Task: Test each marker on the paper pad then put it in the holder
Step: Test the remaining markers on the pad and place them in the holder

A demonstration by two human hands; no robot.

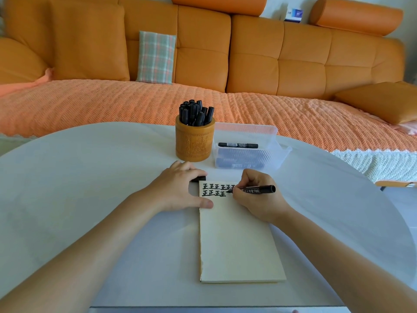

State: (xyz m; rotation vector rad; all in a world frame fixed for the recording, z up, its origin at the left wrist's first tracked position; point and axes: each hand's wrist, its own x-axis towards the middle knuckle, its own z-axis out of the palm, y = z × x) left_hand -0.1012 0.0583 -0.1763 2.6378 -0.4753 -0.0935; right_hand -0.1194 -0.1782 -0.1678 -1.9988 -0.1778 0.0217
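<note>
A cream paper pad lies on the white table, with two rows of black characters along its top edge. My right hand grips a black marker whose tip touches the pad at the end of the second row. My left hand rests at the pad's upper left corner, thumb on the paper's edge, fingers curled over a black marker cap. A carved wooden holder beyond the pad is packed with several black markers.
A clear plastic box right of the holder has one marker lying across its rim and more inside. An orange sofa with a woven cover stands behind the table. The table's near edge is at the bottom.
</note>
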